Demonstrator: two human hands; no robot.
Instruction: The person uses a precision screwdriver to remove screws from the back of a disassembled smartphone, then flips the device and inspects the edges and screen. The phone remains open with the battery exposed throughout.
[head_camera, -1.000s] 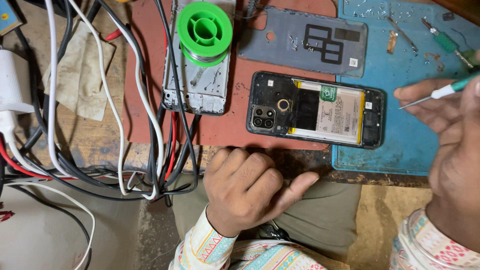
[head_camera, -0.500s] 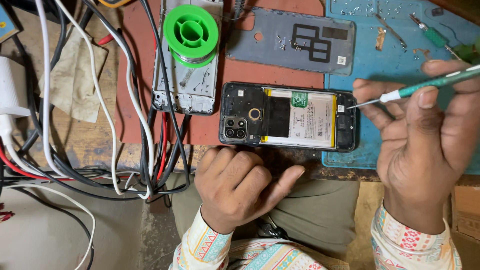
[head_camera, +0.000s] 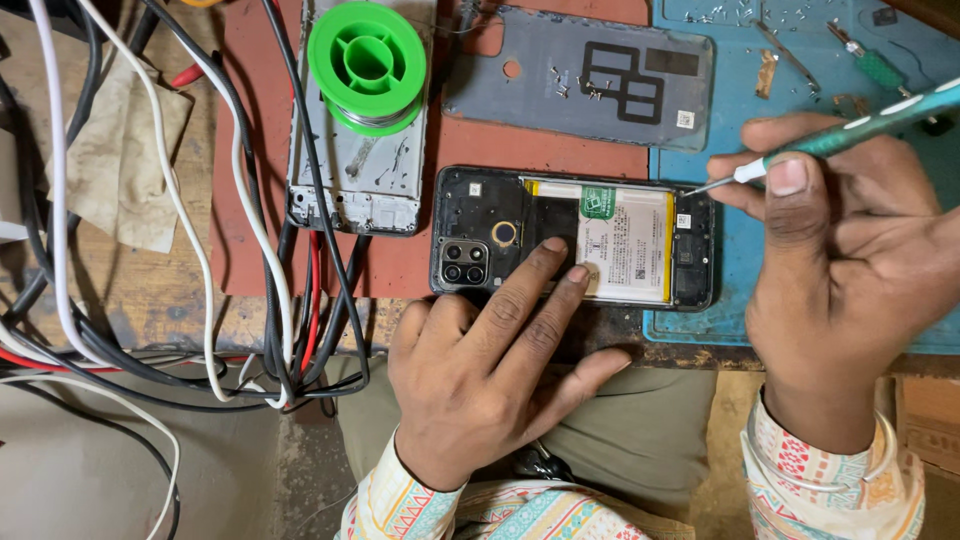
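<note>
At the near edge of the counter (head_camera: 150, 290), the left hand (head_camera: 490, 380) lies flat, two fingertips (head_camera: 553, 246) pressing on the opened black smartphone with its white battery exposed (head_camera: 575, 238), holding nothing. The right hand (head_camera: 850, 270) grips a slim green-handled precision screwdriver (head_camera: 850, 125), its tip touching the phone's upper right corner, wrist bent inward above the blue work mat (head_camera: 720, 220). The phone lies across the red mat (head_camera: 400, 270) and the blue one. Its grey back cover (head_camera: 580, 80) is already off and lies just beyond it; the battery is still seated. Farther left, a green solder spool (head_camera: 367, 62) rests on a grey phone frame (head_camera: 355, 170) among tangled cables (head_camera: 250, 300).
</note>
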